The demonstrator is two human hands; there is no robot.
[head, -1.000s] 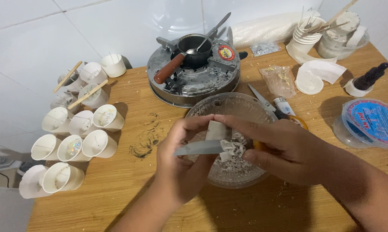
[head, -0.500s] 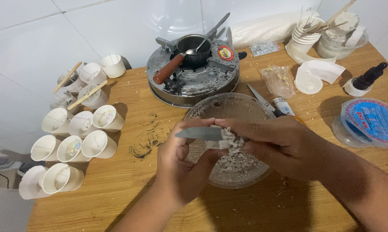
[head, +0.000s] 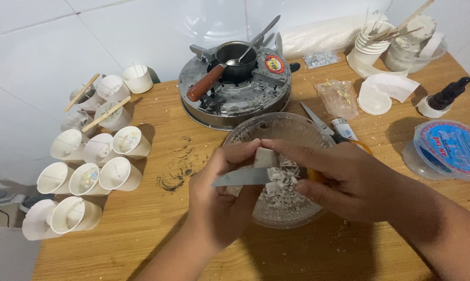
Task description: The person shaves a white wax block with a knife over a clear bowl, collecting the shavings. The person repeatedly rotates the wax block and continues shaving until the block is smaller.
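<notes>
From the head camera, both hands meet over a clear glass bowl that stands on the wooden table. The left hand is closed around a small pale block of wax, pinched between thumb and fingertips just above the bowl. The right hand is closed on the handle of a knife, whose grey blade lies flat and points to the left, its edge against the underside of the block. Pale shavings lie heaped in the bowl beneath the two hands.

Behind the bowl sits a round metal stove carrying a small dark pot with a brown handle and a spoon resting in it. To the left, a cluster of white paper cups lies tipped on the table, some with wooden sticks across them. To the right stand a lidded plastic tub with a blue top, a dark dropper bottle and a stack of white cups. A small clear bag lies between the stove and those things. White wall tiles back the table.
</notes>
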